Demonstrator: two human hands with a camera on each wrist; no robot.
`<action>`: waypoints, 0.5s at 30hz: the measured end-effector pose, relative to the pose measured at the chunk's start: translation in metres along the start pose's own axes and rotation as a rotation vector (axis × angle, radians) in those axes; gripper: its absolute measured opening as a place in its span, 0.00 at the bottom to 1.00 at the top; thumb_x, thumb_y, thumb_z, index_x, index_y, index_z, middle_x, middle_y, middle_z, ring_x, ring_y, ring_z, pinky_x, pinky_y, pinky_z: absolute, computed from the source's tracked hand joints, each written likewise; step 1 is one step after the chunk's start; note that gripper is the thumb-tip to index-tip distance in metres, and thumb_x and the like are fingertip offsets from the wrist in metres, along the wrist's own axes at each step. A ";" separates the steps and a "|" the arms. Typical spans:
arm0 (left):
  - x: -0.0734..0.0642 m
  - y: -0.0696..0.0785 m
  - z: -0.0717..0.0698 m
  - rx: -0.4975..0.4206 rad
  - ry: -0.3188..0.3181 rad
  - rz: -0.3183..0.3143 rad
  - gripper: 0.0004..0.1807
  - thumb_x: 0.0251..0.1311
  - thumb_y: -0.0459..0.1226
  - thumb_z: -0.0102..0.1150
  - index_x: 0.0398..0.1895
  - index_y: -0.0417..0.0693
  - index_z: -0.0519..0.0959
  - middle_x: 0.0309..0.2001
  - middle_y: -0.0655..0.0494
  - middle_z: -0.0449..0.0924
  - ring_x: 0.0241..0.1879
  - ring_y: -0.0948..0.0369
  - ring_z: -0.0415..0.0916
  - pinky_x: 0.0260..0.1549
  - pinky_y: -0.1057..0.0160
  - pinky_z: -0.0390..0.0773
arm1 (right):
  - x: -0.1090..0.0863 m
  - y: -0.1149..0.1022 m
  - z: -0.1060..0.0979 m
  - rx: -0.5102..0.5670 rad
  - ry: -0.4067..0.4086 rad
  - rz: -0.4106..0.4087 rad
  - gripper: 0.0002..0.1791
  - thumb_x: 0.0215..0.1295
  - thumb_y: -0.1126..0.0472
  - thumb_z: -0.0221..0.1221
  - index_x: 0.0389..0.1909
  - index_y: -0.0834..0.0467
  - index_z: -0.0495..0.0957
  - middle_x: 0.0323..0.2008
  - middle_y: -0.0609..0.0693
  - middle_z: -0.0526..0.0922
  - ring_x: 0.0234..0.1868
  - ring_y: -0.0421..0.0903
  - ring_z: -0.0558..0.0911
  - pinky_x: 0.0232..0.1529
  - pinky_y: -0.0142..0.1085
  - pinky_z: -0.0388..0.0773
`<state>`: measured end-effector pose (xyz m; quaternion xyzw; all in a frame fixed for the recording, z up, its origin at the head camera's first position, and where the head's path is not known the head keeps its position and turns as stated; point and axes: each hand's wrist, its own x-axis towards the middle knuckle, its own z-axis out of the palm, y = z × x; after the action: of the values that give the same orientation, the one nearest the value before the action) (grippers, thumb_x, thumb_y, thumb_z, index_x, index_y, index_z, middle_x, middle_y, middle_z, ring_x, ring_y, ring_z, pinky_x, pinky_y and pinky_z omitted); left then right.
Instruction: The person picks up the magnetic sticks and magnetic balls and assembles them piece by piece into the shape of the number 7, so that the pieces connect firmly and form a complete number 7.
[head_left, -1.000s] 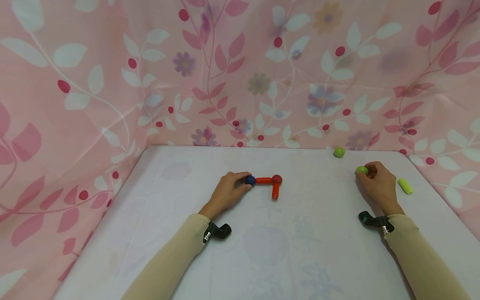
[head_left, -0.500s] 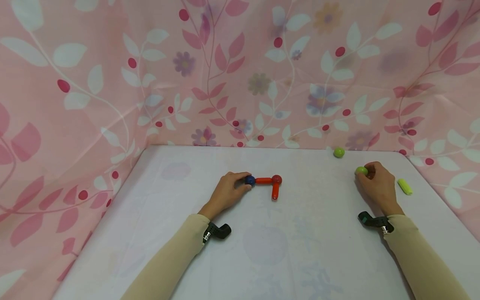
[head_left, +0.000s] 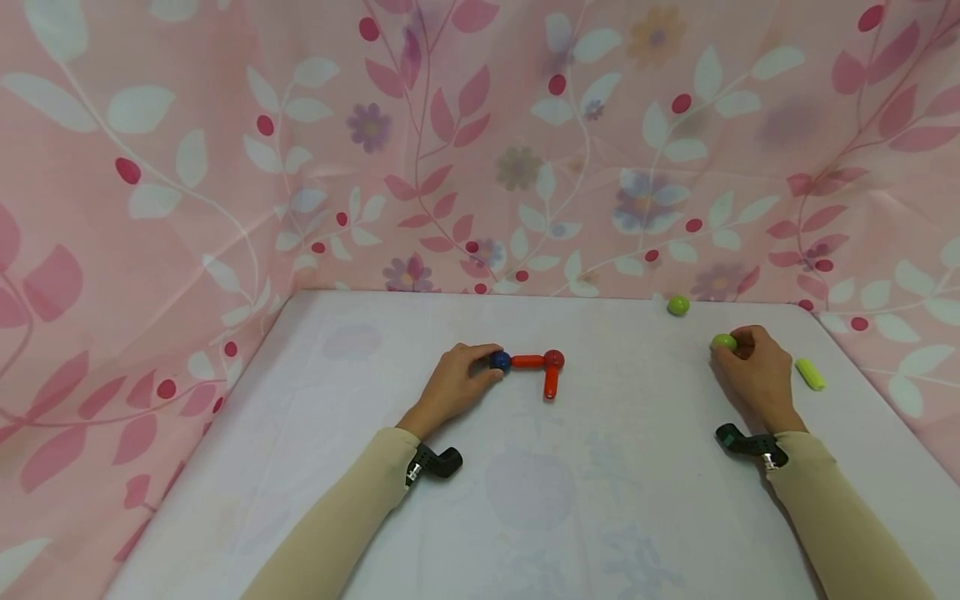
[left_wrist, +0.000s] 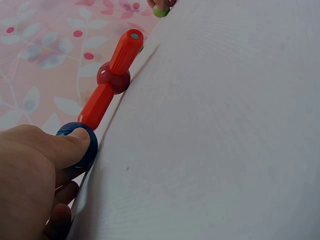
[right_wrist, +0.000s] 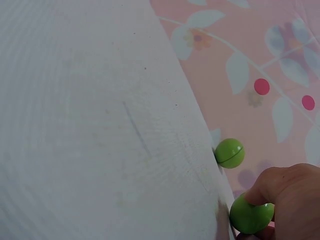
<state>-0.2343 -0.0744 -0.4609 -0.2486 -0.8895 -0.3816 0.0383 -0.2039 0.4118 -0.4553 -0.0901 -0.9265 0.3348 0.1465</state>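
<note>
Nothing had visibly shifted since the earlier frame; I found both hands in the same places. Near the centre of the head view, the left hand [head_left: 450,385] pinched a blue ball [head_left: 501,361], from which a first red rod [head_left: 528,361] ran rightward to a red ball [head_left: 553,359]; a second red rod [head_left: 551,383] pointed from there toward the bottom of the frame. At right, the right hand [head_left: 759,375] pinched a near green ball [head_left: 723,342], though its far fingers were poorly seen. I judged the governing relation thus: the first red rod's long axis pointed across the white table [head_left: 637,467] toward the right side, the left hand being nearer. A far green ball [head_left: 678,305] sat upper right; a yellow-green rod [head_left: 810,374] lay just right of the right hand.
</note>
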 end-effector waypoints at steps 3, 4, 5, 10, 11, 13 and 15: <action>0.000 0.000 0.000 0.004 -0.001 -0.003 0.22 0.68 0.41 0.70 0.64 0.50 0.83 0.55 0.52 0.84 0.53 0.54 0.77 0.55 0.51 0.75 | 0.000 0.000 0.001 0.002 0.009 -0.008 0.28 0.77 0.50 0.56 0.63 0.69 0.69 0.53 0.68 0.77 0.52 0.61 0.75 0.44 0.33 0.68; 0.000 0.000 0.000 0.004 0.000 -0.003 0.22 0.68 0.41 0.70 0.64 0.50 0.83 0.55 0.52 0.84 0.53 0.54 0.77 0.55 0.51 0.75 | -0.001 0.000 0.001 0.001 0.011 -0.012 0.27 0.77 0.50 0.56 0.62 0.69 0.70 0.53 0.68 0.77 0.52 0.61 0.75 0.44 0.33 0.67; 0.000 0.000 0.000 0.003 0.001 -0.003 0.22 0.68 0.41 0.70 0.64 0.50 0.83 0.55 0.52 0.84 0.53 0.54 0.77 0.55 0.51 0.75 | -0.001 0.001 0.001 0.001 0.013 -0.015 0.27 0.77 0.50 0.56 0.62 0.69 0.70 0.53 0.68 0.77 0.51 0.61 0.75 0.43 0.32 0.67; -0.001 -0.001 0.001 0.000 0.002 0.001 0.22 0.68 0.41 0.70 0.64 0.49 0.83 0.55 0.52 0.84 0.53 0.54 0.77 0.56 0.51 0.75 | -0.001 0.002 0.003 0.009 0.011 0.000 0.28 0.77 0.49 0.57 0.63 0.68 0.70 0.54 0.67 0.77 0.53 0.61 0.75 0.45 0.35 0.69; -0.001 -0.001 0.001 0.001 0.001 0.002 0.23 0.68 0.41 0.70 0.64 0.49 0.82 0.55 0.52 0.84 0.53 0.54 0.77 0.55 0.51 0.75 | -0.001 0.002 0.003 0.012 0.010 0.007 0.28 0.77 0.49 0.57 0.63 0.68 0.70 0.54 0.67 0.77 0.53 0.61 0.75 0.46 0.36 0.70; -0.001 -0.001 0.002 0.002 0.000 0.000 0.23 0.68 0.41 0.70 0.65 0.49 0.82 0.55 0.52 0.84 0.53 0.54 0.76 0.56 0.51 0.75 | 0.000 0.002 0.003 0.015 0.009 0.024 0.29 0.77 0.48 0.57 0.64 0.68 0.70 0.55 0.67 0.77 0.54 0.62 0.75 0.47 0.38 0.70; -0.001 -0.001 0.001 0.002 0.000 0.000 0.23 0.68 0.41 0.70 0.65 0.49 0.82 0.55 0.52 0.84 0.53 0.54 0.76 0.56 0.51 0.75 | 0.001 0.001 0.003 0.014 0.009 0.035 0.29 0.77 0.48 0.57 0.65 0.68 0.71 0.56 0.67 0.77 0.55 0.62 0.75 0.47 0.39 0.71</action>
<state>-0.2340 -0.0744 -0.4628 -0.2483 -0.8898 -0.3808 0.0386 -0.2055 0.4111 -0.4585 -0.1067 -0.9217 0.3433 0.1455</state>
